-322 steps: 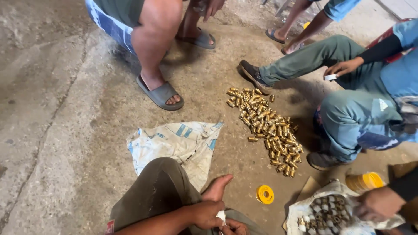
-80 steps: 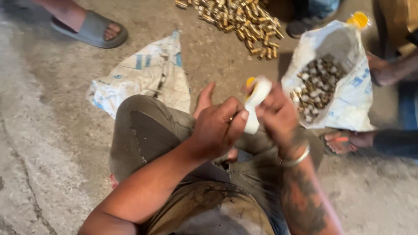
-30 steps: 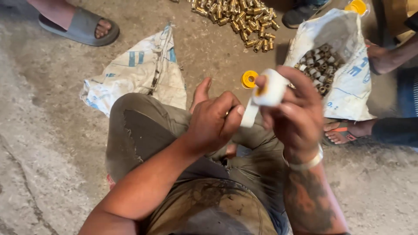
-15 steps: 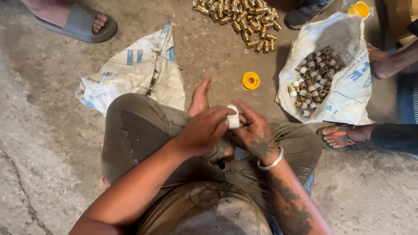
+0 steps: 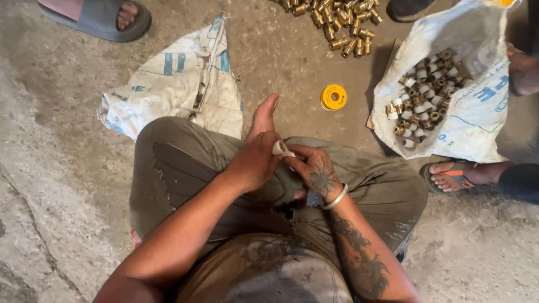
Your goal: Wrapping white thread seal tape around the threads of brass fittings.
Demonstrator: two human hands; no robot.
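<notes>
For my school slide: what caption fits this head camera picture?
Both hands, left hand and right hand, grip a small white-wrapped fitting over the lap.

Olive trousers, silver bangle, tattooed right forearm, possibly brown shirt

Workshop floor: bare concrete (image 5: pixel 67 185); heaped brass fittings (image 5: pixel 331 22); sacks (image 5: pixel 168 84).

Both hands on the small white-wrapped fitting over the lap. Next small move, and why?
Probably press the white wrap flat: both the left hand and right hand pinch the fitting, its wrap looks complete, and the yellow tape roll lies apart on the floor.
</notes>
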